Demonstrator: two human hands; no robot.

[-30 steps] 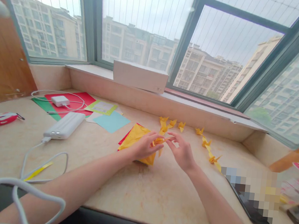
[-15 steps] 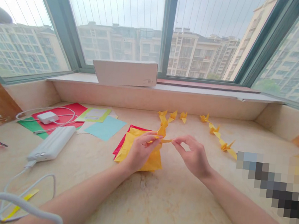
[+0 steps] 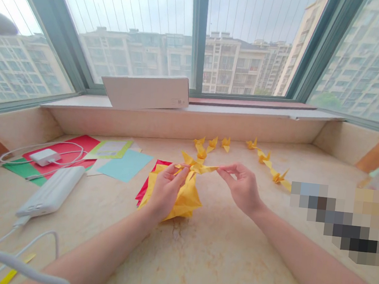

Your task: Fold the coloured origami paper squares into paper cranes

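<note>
My left hand (image 3: 167, 185) pinches one side of a yellow paper crane (image 3: 201, 167), part of a joined piece of folded yellow paper. Its pointed right end is between the thumb and forefinger of my right hand (image 3: 242, 183). Just below lies a creased yellow paper sheet (image 3: 188, 199), partly covered by my left hand. Red paper (image 3: 144, 188) sticks out from under it on the left. Behind my hands, small folded cranes (image 3: 202, 152) stand in a linked group. Another linked row of yellow cranes (image 3: 264, 157) runs along the right.
Blue paper (image 3: 126, 164), red and green sheets and a white charger (image 3: 44, 157) lie at the left. A white power bank (image 3: 52, 191) with cables is nearer. A white box (image 3: 147, 92) stands on the window ledge (image 3: 240, 109). A blurred-out patch covers the right side.
The yellow paper between my hands now shows more spread-out, with a pointed flap standing up by my left fingers. The view has turned slightly right, shifting everything left.
</note>
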